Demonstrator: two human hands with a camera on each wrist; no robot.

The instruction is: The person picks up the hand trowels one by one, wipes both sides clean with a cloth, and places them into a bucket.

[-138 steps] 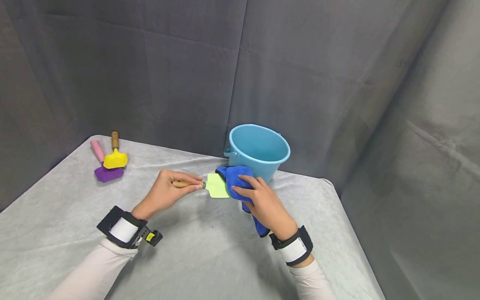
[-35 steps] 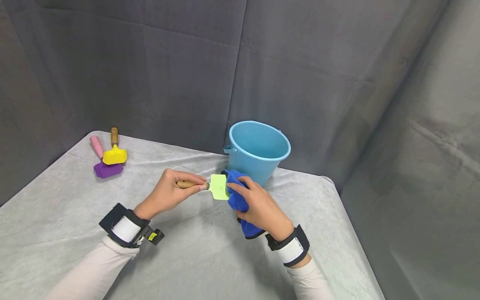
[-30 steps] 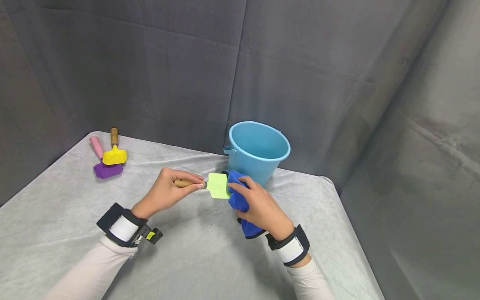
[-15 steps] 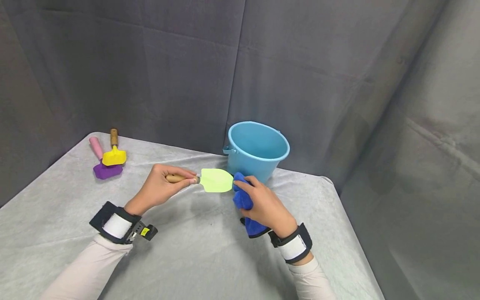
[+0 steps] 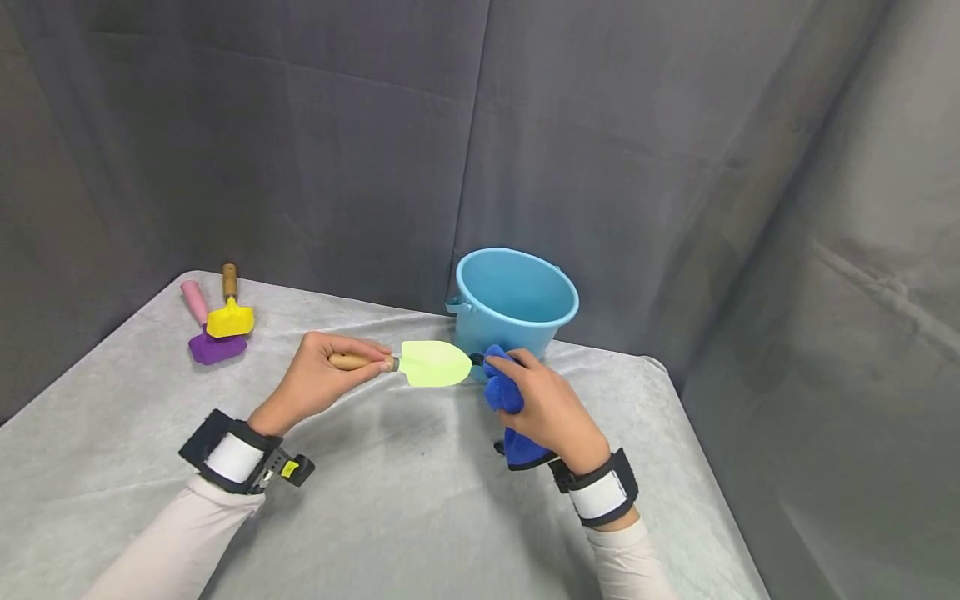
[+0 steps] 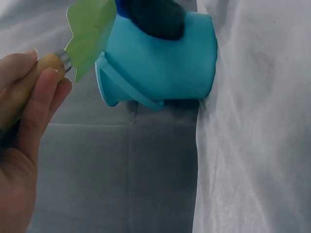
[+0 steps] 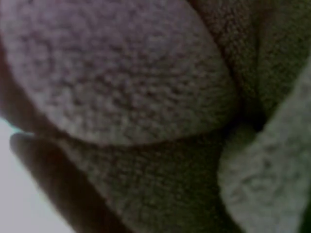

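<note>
My left hand (image 5: pixel 318 377) grips the wooden handle of a hand trowel with a light green blade (image 5: pixel 435 363). The blade points right, above the table. In the left wrist view the fingers curl round the trowel's handle (image 6: pixel 34 80) near its metal collar. My right hand (image 5: pixel 553 406) holds a bunched blue cloth (image 5: pixel 504 392) with dark edging just beyond the blade's tip. Whether cloth and tip touch I cannot tell. Cloth folds (image 7: pixel 121 77) fill the right wrist view. Behind the cloth stands a light blue bucket (image 5: pixel 487 312), its lower part partly hidden.
At the back left of the table (image 5: pixel 390 517) lie a yellow-bladed trowel (image 5: pixel 231 320) with a wooden handle and a purple one (image 5: pixel 216 348) with a pink handle, overlapping. Grey curtains (image 5: pixel 360 150) rise behind the table and along its right side.
Earlier the cloth covered the trowel's end. The right hand has drawn the cloth to the right, and the left hand has shifted slightly left, so the whole blade shows.
</note>
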